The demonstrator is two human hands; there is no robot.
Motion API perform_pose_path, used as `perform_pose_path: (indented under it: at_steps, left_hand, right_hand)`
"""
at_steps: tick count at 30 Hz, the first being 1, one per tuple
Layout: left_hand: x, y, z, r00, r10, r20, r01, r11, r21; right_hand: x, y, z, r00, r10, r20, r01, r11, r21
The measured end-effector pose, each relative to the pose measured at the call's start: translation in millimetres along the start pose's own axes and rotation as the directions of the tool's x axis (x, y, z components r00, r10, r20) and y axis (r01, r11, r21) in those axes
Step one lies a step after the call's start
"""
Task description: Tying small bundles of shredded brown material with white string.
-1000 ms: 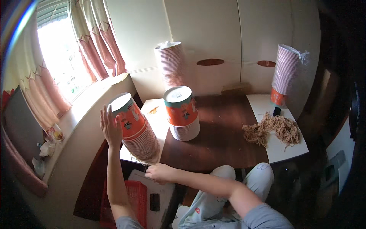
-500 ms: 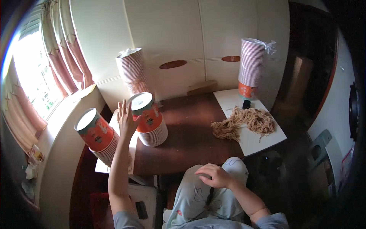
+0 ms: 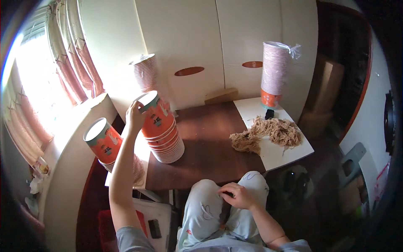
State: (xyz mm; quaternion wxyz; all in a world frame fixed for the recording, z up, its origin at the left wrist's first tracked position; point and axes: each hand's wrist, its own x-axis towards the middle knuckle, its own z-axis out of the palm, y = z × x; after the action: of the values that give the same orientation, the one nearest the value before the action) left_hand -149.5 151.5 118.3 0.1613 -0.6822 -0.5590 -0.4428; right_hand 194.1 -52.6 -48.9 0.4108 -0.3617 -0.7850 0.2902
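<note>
In the head view, the left hand [image 3: 134,115] has its fingers bent around the upper left edge of the top tub [image 3: 158,119] in the middle stack [image 3: 168,152] of upside-down paper tubs, which stands on the left part of the brown table [image 3: 201,155] (its upper rims sit farther apart than the tight ones below). The right hand [image 3: 236,195] is at the knees [image 3: 205,197] with fingers loosely curled, and I cannot tell whether it holds anything. Another stack [image 3: 105,140] leans to the left, and tan yarn [image 3: 268,134] lies heaped at the right.
</note>
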Motion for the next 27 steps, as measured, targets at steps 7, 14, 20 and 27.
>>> perform_pose_path:
  at_steps: [7, 14, 20, 27]
  left_hand:
    - [9, 56, -47, 0.994, 0.061, -0.086, -0.065, 0.997, -0.051]
    - [-5, 80, -106, 0.898, 0.158, -0.411, -0.271, 0.934, -0.234]
    - [-96, 111, -114, 0.924, -0.310, 0.223, 0.281, 0.154, -0.947]
    - [-194, 119, -50, 0.689, -0.128, 0.714, 0.628, -0.387, -0.675]
  right_hand:
    - [-6, -9, 2, 0.996, 0.019, 0.084, -0.026, 0.997, 0.078]
    - [-8, -14, 6, 0.998, -0.027, 0.059, 0.022, 0.996, 0.083]
    - [-3, -16, -8, 0.983, 0.114, -0.143, -0.019, 0.841, 0.540]
    - [12, -37, -21, 0.952, 0.006, -0.307, 0.217, 0.696, 0.684]
